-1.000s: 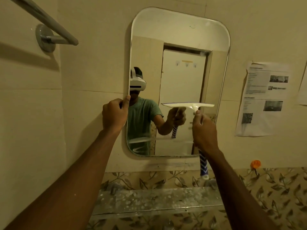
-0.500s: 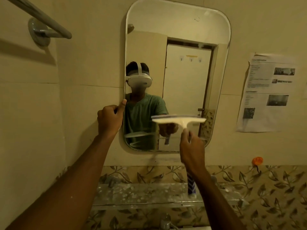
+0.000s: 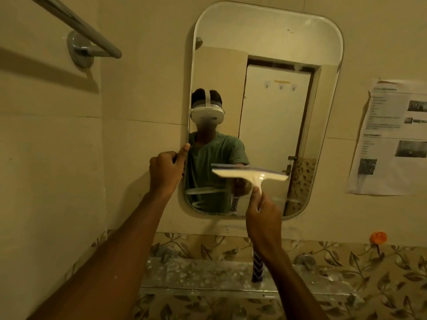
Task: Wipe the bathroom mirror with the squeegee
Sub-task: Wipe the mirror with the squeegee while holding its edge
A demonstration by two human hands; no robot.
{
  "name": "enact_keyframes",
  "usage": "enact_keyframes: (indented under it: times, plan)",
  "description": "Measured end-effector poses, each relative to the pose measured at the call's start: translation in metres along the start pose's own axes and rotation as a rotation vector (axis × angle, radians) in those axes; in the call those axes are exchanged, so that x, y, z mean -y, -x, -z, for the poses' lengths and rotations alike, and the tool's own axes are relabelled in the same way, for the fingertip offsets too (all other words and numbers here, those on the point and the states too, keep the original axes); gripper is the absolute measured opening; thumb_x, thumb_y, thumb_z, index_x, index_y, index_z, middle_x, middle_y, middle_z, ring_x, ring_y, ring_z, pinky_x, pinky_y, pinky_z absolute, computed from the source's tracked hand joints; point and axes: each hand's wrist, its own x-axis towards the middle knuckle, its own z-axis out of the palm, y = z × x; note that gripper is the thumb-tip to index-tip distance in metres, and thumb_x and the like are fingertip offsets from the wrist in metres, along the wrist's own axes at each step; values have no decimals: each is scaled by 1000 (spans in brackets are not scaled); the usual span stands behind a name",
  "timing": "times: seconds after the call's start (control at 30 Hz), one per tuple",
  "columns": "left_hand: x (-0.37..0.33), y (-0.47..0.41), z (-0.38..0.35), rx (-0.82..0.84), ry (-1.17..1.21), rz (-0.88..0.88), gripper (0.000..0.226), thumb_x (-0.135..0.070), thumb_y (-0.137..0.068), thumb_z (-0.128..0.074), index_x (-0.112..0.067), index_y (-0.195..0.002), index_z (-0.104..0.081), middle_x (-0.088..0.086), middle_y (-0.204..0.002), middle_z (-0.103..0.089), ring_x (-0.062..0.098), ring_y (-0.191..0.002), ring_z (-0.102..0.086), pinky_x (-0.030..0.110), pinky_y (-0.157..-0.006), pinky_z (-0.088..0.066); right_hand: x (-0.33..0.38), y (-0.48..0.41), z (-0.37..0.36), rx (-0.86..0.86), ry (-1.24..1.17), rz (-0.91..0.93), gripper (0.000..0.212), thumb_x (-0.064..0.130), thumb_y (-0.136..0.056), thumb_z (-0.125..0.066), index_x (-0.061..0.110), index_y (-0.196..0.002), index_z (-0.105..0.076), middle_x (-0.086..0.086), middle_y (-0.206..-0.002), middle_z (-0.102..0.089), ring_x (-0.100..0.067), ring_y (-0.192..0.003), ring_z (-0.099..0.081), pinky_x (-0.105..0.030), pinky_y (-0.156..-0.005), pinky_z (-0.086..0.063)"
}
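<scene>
**One head camera, facing the mirror wall**

I have only one view. It looks from the person's head forward and a little down, straight at the wall with the mirror, from arm's reach. The wide lens bends the towel bar at upper left and the glass shelf below.

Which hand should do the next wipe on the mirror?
The right hand. It already holds the squeegee, whose blade sits level in front of the lower mirror. The left hand has its grip on the mirror's left edge, probably steadying it.
</scene>
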Motion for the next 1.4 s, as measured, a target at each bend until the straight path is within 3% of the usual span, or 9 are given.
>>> enact_keyframes:
  times: [0.1,0.33,0.5,0.67,0.83,0.97,1.1,1.3,1.4]
  plan:
    - [2,4,0,7,-3,-74,60,-54,-91,-51,-4,-57,-58,10,-50,-58,25,-48,-59,34,-50,-48,19,-26,-3,-52,35,22,30,38,-104,-31,27,-93,-56,9,-68,-57,9,-60,-56,-8,-43,-39]
    - [1,9,-4,-40,0,-84,51,-48,-92,-53,-22,-49,-43,-10,-42,-41,4,-38,-40,11,-42,-24,-21,40,-18,8,140,-58,35,36,-103,-34,25,-80,-58,5,-56,-55,2,-52,-55,-10,-41,-37]
    - [2,9,-4,-14,62,-49,56,-46,-98,-43,-10,-55,-52,1,-47,-47,14,-43,-45,22,-44,-30,8,12,-11,-32,72,-50,43,39,-104,-31,26,-68,-51,5,-51,-49,-4,-38,-46,-24,-36,-42]
    - [3,12,-5,-15,73,-15,57,-43,-100,-38,-10,-55,-50,0,-46,-45,10,-42,-43,20,-44,-29,14,1,-17,-58,103,-17,41,40,-104,-28,30,-72,-51,5,-54,-51,-1,-42,-52,-11,-36,-34]
    - [1,11,-5,-17,99,5,60,-43,-100,-37,-4,-59,-56,9,-51,-54,18,-47,-52,27,-47,-40,-8,47,-25,40,116,-126,41,42,-102,-31,27,-71,-53,3,-53,-53,-9,-43,-50,-33,-43,-48]
    - [7,13,-4,-2,173,68,62,-47,-98,-39,1,-69,-65,18,-63,-65,30,-58,-63,43,-62,-56,15,14,-13,-23,0,-4,43,43,-103,-31,29,-69,-52,11,-49,-55,-3,-36,-45,-14,-34,-34]
    - [18,26,-3,64,206,174,57,-49,-96,-43,-5,-69,-65,17,-66,-67,30,-61,-66,48,-64,-58,11,4,-17,43,81,-21,40,42,-104,-29,30,-76,-55,5,-55,-54,-2,-44,-52,-11,-38,-35]
    - [25,30,3,173,248,250,46,-49,-96,-43,-21,-65,-62,2,-65,-67,22,-65,-69,33,-62,-59,-12,38,-24,140,119,83,36,38,-103,-37,24,-76,-56,7,-52,-50,0,-44,-50,-11,-39,-37]
    - [26,23,6,227,298,339,54,-52,-97,-37,-15,-68,-65,8,-70,-69,23,-65,-68,33,-65,-57,7,18,-21,355,408,309,32,43,-101,-37,28,-78,-53,7,-57,-52,-4,-45,-51,-14,-40,-38]
